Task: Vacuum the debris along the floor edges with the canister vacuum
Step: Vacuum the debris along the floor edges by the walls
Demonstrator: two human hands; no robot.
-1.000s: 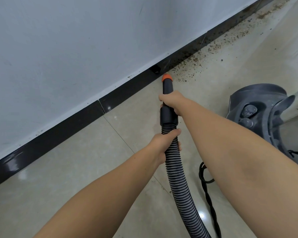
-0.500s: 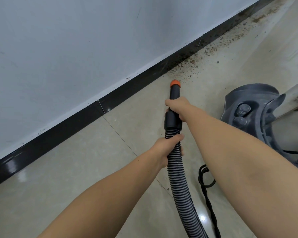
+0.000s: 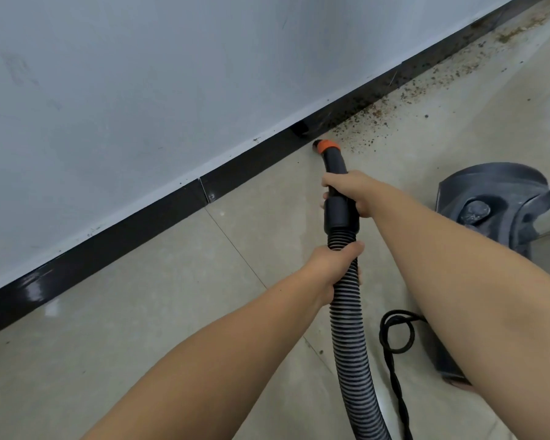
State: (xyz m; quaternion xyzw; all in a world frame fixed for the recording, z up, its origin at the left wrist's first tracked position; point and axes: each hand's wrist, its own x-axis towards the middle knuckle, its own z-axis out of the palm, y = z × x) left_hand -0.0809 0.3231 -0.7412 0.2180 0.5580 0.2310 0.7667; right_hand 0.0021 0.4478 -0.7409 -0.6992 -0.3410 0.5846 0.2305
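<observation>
A pale wall fills the left and far side of the scene, edged along its foot by a glossy black baseboard that runs from the near left up to the far right. Beige floor tiles spread out below it.

In the middle, a person's left hand is wrapped around the ribbed grey-and-black hose, gripping it just below the smooth black cuff. Farther along, the right hand grasps the black nozzle tube, fingers curled around it where the tube meets the cuff. The tube's orange tip points at the foot of the baseboard, at or just above the floor, at the left end of the dirt; whether it touches the tiles cannot be told.

To the right of the tip, brown debris lies scattered along the floor edge, thickest against the baseboard and trailing toward the far right corner.

On the right, the dusty grey canister vacuum sits on the tiles, partly hidden behind the right forearm. Nearer, a black power cord loops on the floor between the hose and that forearm and runs off the near edge of the view.
</observation>
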